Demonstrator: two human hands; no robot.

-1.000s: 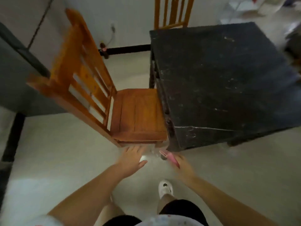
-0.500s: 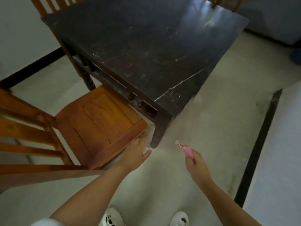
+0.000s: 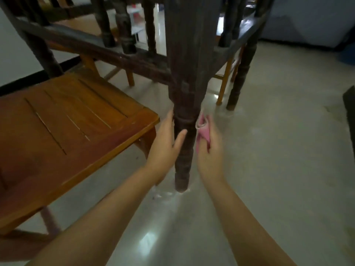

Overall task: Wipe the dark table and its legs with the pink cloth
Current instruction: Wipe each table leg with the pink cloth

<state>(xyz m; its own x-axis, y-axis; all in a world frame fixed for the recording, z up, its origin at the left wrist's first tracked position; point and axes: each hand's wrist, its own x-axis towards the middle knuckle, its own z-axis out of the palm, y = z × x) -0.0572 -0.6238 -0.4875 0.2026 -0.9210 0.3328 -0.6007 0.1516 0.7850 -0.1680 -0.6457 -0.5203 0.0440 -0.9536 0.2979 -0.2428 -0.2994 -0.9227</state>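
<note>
Pink cloth: I am gripping it in my right hand, frame centre.
Left hand: I am resting straight fingers against the dark turned wooden table leg.

I see a dark brown, almost black table leg, its turned lower part ringed with grooves. The cloth is pink with a paler edge. The chair seat is a warm orange-brown, striped by thin slat gaps. The floor is pale grey and glossy, and a black skirting band runs under the white wall.
</note>
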